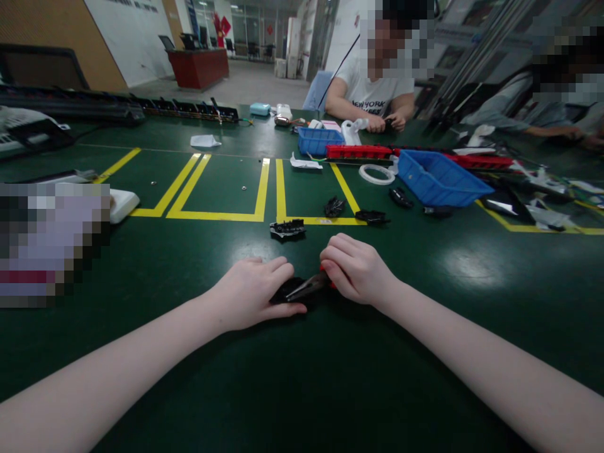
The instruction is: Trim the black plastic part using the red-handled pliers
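Note:
My left hand (pixel 257 290) is closed round a small black plastic part (pixel 284 290), which my fingers partly cover. In my right hand (pixel 356 269) is a pair of needle-nose pliers (pixel 309 286) with red handles, mostly hidden by the fist. The plier jaws point left and lie against the black part; whether they pinch it I cannot tell. Just beyond my hands lies a black and silver part (pixel 287 229) on the green table (pixel 302 390). Farther off are more black parts, one a dark bundle (pixel 334 206) and another a flat piece (pixel 372 217).
Yellow tape (pixel 217 217) marks boxes on the table. Two blue bins, one nearer (pixel 441 179) and one farther (pixel 321 139), stand beyond, with a white tape ring (pixel 376 175) between. Across the table sits a person in a white shirt (pixel 372 94); another is at the far right.

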`<act>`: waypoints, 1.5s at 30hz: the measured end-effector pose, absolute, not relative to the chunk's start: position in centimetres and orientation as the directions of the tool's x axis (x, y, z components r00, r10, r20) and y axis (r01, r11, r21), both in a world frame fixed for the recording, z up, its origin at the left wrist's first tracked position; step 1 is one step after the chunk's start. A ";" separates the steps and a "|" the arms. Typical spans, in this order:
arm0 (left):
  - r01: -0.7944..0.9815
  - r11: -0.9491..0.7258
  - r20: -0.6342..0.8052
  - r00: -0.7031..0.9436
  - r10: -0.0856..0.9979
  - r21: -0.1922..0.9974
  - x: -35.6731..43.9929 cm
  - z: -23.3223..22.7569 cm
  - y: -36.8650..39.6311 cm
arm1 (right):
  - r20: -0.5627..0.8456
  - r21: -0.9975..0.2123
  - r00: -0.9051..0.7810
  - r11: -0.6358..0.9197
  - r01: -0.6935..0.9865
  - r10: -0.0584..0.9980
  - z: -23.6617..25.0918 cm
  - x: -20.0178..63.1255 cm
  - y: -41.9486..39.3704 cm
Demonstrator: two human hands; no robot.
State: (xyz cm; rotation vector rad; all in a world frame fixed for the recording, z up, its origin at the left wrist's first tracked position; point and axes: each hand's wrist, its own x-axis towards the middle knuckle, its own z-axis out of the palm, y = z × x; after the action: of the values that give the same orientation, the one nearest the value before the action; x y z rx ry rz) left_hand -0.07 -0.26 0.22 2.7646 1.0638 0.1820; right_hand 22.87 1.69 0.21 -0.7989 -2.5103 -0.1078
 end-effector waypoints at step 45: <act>0.631 -0.735 0.061 0.747 0.662 0.247 -0.2 0.1 -0.3 | 0.512 -0.044 -0.702 0.831 0.555 0.496 0.1 23.0 1.7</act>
State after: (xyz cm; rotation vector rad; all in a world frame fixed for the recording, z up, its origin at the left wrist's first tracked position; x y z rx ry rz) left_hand -0.24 -0.27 0.13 2.7362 1.0260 0.2140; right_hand 22.99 1.69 0.12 -0.7729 -2.4936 -0.1540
